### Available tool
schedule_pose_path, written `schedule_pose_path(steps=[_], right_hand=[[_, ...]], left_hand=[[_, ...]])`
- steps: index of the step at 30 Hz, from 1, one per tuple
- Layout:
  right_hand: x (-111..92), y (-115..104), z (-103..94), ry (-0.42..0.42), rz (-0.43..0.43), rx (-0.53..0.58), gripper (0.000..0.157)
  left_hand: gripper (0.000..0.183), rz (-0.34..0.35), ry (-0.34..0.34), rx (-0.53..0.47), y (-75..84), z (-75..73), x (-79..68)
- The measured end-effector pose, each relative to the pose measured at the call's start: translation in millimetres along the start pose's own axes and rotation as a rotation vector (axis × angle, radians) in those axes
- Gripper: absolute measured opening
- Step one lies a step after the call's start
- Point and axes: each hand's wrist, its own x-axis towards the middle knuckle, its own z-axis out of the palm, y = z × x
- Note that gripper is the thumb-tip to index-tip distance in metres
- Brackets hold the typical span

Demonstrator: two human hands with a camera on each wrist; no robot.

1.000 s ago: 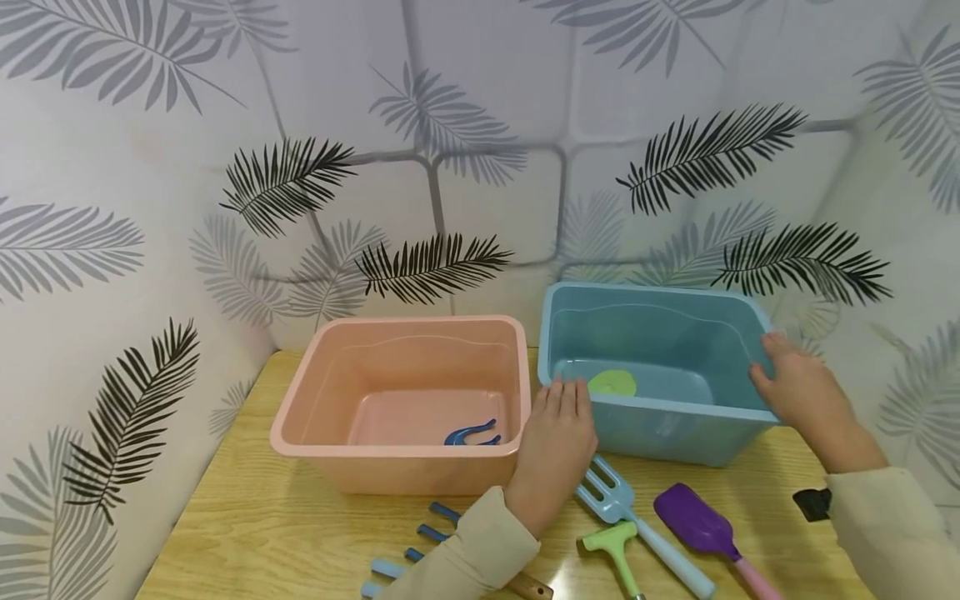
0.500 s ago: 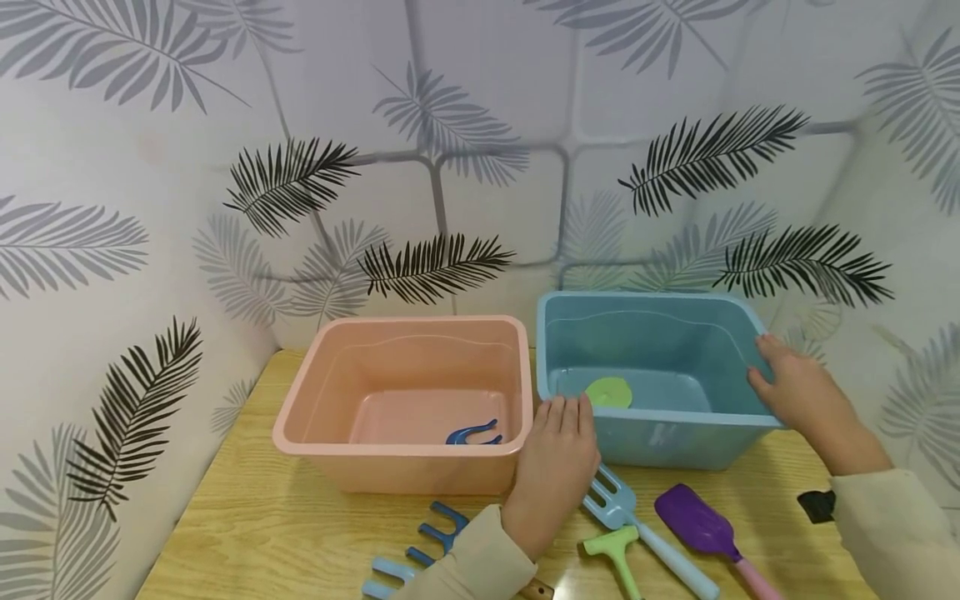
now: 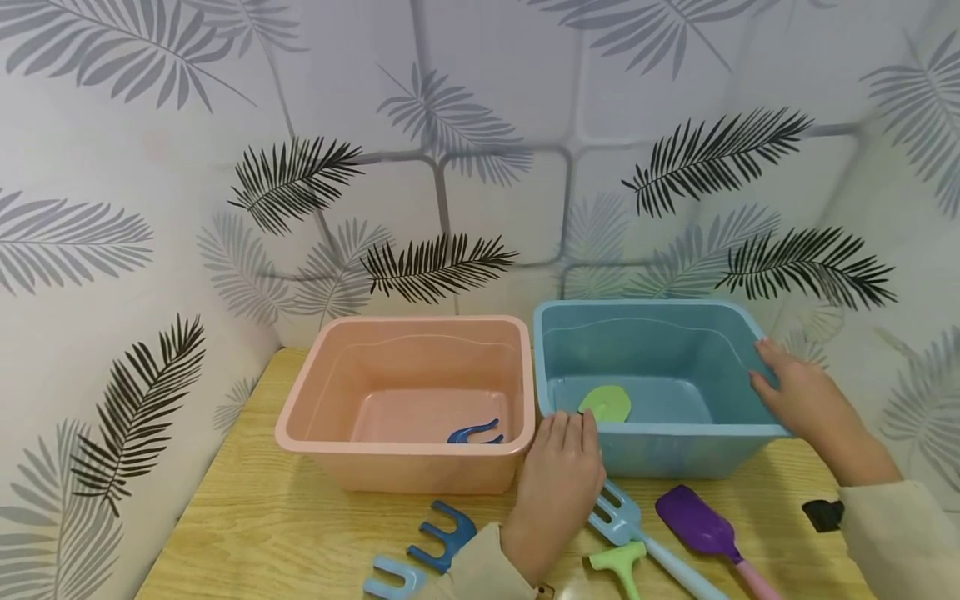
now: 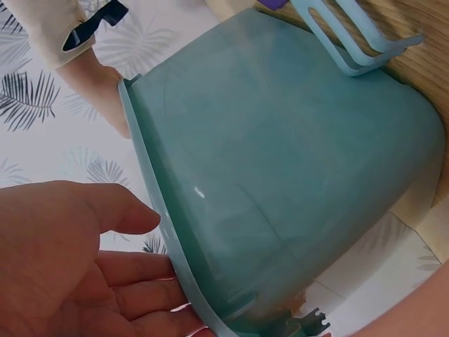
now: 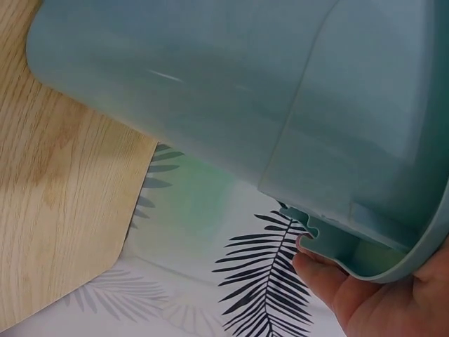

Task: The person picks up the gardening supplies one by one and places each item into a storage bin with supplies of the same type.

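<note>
A blue plastic bin (image 3: 675, 454) stands on the table, with a light green rounded piece (image 3: 606, 403) inside. My left hand (image 3: 558, 492) holds its rim at the near left corner. In the left wrist view, the left hand's (image 4: 84, 267) thumb and fingers meet the rim. At the bin's right end, my right hand (image 3: 813, 408) grips the rim. The right wrist view shows that hand (image 5: 386, 302) with its fingers at the rim corner.
Left of it stands a pink bin (image 3: 405, 450) holding a dark blue pronged piece (image 3: 472, 432). In front lie a light blue fork (image 3: 618, 512), a green T-shaped tool (image 3: 618, 560), a purple scoop (image 3: 697, 521), a dark blue rake (image 3: 450, 537) and a light blue rake (image 3: 393, 577).
The blue bin has slid toward me and slightly left, with both hands on it. Its near rim is now closer to level with the pink bin's. The pink bin stays put.
</note>
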Motion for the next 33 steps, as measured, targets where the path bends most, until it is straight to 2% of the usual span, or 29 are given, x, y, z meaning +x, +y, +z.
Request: schedule_pose_path(steps=[3,10,14,20,21,23,25,28,30,33], right_hand=[[-2,-1,0.0,0.01,-0.005,0.005,0.055],[-8,-2,0.7,0.015,-0.001,0.016,0.055],[-11,-2,0.2,0.022,0.002,0.03,0.055],[-11,1,0.0,0.068,0.009,0.064,0.053],[-11,1,0.4,0.099,0.012,0.06,0.052],[-14,-2,2.0,0.223,-0.016,0.037,0.047],[-18,-8,3.0,0.393,-0.067,0.009,0.04],[-29,-24,3.1,0.642,-0.191,-0.006,0.03],[-38,-39,1.4,0.736,-0.253,0.014,0.029],[-54,-62,-0.3,0.799,-0.313,0.043,0.032]], left_hand=[[0.042,0.006,0.021,-0.003,0.4,-3.2,-2.0],[0.045,0.036,-0.065,-0.024,0.6,-9.6,-7.3],[0.045,0.054,-0.065,-0.049,-1.9,-8.4,-8.2],[0.039,0.072,-0.063,-0.165,-12.8,-7.6,-6.2],[0.038,0.074,-0.073,-0.193,-14.9,-8.2,-5.9],[0.037,0.08,-0.086,-0.249,-18.8,-9.2,-5.5],[0.036,0.086,-0.084,-0.291,-23.7,-10.3,-5.7],[0.035,0.073,-0.056,-0.351,-36.8,-14.0,-7.8],[0.036,0.049,-0.038,-0.384,-50.4,-19.3,-10.1],[0.039,-0.011,-0.038,-0.413,-74.7,-27.3,-14.9]])
